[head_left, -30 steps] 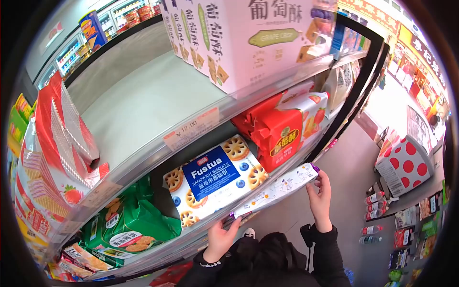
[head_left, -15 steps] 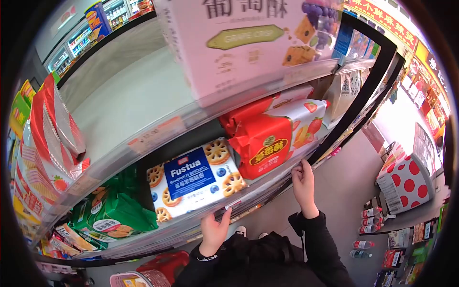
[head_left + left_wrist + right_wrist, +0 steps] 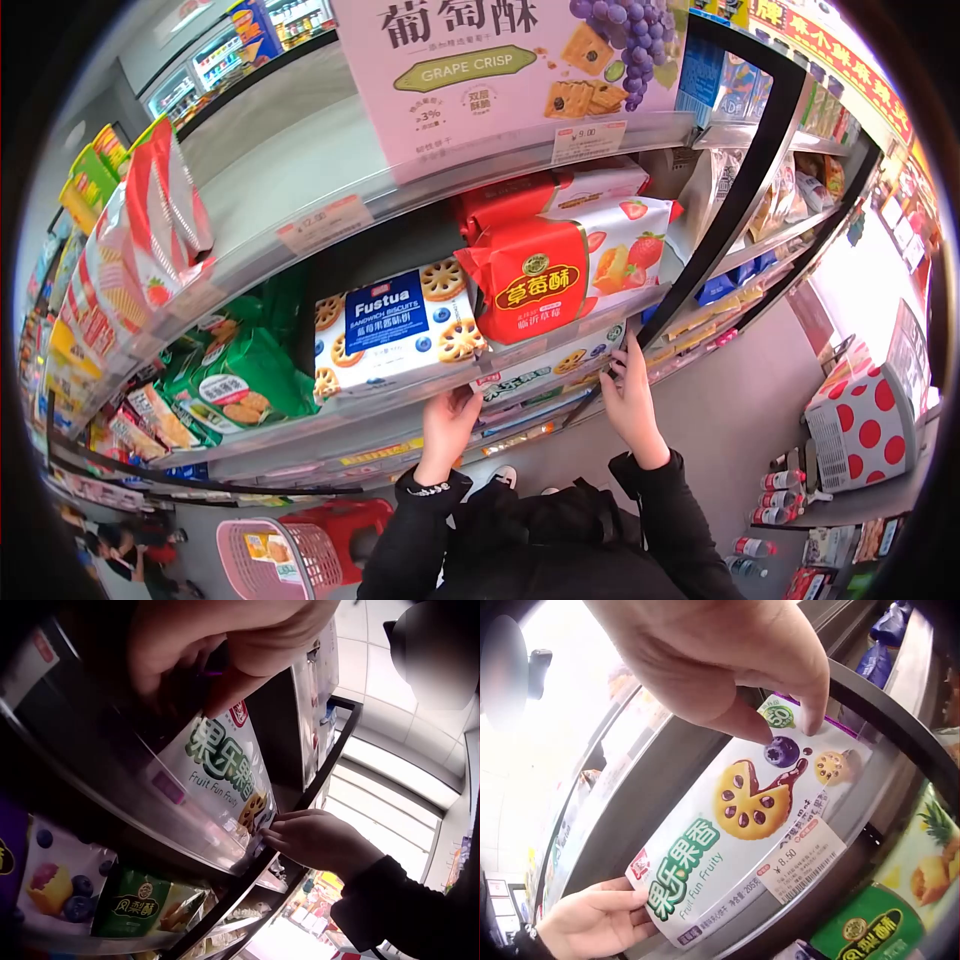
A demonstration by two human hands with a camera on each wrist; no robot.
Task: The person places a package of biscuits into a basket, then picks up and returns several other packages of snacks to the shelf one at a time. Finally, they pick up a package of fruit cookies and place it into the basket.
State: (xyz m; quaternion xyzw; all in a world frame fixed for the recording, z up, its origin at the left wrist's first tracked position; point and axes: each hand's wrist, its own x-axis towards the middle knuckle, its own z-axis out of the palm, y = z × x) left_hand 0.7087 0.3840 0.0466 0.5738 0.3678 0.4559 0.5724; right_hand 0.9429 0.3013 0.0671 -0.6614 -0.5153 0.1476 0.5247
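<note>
A white biscuit pack (image 3: 727, 817) lettered "Fruit Fun Fruity" stands at the lower shelf, partly behind the clear lip and price tag in the right wrist view. My left hand (image 3: 447, 430) pinches its left end, thumb on the front and fingers behind. At the other end, my right hand (image 3: 630, 400) grips the pack with thumb and fingertips. In the head view the pack shows just under the shelf that bears a Fustua biscuit box (image 3: 395, 330) and a red strawberry pastry bag (image 3: 550, 275).
Green snack bags (image 3: 235, 380) lie left of the Fustua box. A pink Grape Crisp box (image 3: 520, 80) stands on the shelf above. A black shelf post (image 3: 735, 190) rises close to my right hand. Below left is a pink and red basket (image 3: 285, 550); a polka-dot box (image 3: 860, 425) stands at right.
The biscuit pack has gone from in front of the shelves, with its narrow side up, down and inward to the lower shelf. Both hands moved with it. The head view has shifted too.
</note>
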